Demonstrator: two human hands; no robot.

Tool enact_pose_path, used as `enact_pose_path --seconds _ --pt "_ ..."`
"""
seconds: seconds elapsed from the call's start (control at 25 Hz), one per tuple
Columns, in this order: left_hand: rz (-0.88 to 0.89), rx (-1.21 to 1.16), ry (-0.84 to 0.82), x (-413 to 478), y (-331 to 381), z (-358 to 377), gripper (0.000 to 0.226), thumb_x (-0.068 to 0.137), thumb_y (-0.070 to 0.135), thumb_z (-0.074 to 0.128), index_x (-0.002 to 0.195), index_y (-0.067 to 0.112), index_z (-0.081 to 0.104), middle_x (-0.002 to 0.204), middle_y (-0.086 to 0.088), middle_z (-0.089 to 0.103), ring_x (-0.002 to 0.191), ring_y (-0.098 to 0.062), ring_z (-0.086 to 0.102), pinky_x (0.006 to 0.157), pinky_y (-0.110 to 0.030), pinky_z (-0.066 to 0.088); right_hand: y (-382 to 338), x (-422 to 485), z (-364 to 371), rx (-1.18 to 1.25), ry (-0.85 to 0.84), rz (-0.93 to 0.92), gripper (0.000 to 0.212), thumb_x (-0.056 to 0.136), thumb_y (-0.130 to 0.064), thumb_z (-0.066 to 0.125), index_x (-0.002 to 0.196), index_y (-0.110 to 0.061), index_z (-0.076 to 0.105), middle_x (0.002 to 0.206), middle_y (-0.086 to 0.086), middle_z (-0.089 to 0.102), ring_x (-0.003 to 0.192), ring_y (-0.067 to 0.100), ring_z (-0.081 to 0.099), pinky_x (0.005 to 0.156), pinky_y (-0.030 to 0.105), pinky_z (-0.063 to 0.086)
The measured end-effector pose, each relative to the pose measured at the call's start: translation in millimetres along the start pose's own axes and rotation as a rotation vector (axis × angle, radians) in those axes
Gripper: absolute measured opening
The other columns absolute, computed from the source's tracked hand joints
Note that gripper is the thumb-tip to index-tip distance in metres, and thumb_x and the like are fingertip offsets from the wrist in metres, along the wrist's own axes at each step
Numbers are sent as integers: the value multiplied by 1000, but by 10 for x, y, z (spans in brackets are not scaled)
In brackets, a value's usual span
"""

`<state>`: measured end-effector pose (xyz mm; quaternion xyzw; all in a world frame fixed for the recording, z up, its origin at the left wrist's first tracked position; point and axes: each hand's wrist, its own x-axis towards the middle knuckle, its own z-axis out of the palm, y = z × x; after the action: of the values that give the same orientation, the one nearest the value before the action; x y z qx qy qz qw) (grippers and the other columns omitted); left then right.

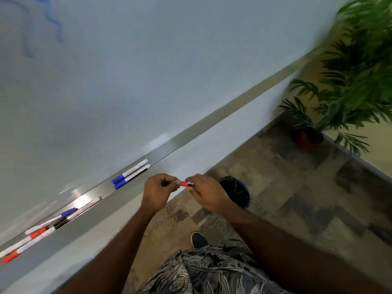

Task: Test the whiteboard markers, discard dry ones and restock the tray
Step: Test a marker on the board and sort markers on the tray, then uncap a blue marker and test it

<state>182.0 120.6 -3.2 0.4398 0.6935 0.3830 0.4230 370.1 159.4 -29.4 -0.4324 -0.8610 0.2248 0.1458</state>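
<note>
Fingers of both hands are being clamped on the red marker; if jerked apart, it could be dropped toward the bin.

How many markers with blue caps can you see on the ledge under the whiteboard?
3. Two blue-capped markers lie side by side on the tray, just left of the hands. A third blue-capped marker sits in the blurry cluster further left, which may hide more.
</note>
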Motion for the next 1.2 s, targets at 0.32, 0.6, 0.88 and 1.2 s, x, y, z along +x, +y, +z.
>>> enact_pose_path --seconds 0.32,0.6,0.88,1.2 --pt "42 206 -133 135 -205 459 6 87 20 74 87 25 71 97 9 72 78 -5 68 74 -30 58 922 -476 15 -36 -54 375 32 101 -37 46 118 -12 60 110 9 63 95 30 61 67 35 44" --pt "38 338 -193 218 -192 591 8 90 22 71 98 22 72 98 6 71 86 -10 67 71 -12 43 1590 -279 -261 -86 -50 586 35 100 -32 48 130 -14 55 122 12 62 108 33 58 88 42 51" --pt "72 356 -144 316 -195 604 22 90 26 70 111 19 69 101 3 71 90 -10 66 90 -38 55 1865 -516 -341 -2 42 717 30 101 -18 41 125 -9 57 116 17 65 105 36 61 82 38 48" --pt "469 998 -159 290 -325 360 63 93 54 52 145 20 42 154 -6 40 142 -28 37 117 -47 30 1207 -616 17 -145 -226 471 66 98 -44 48 154 -18 25 160 8 27 147 25 24 121 41 18"
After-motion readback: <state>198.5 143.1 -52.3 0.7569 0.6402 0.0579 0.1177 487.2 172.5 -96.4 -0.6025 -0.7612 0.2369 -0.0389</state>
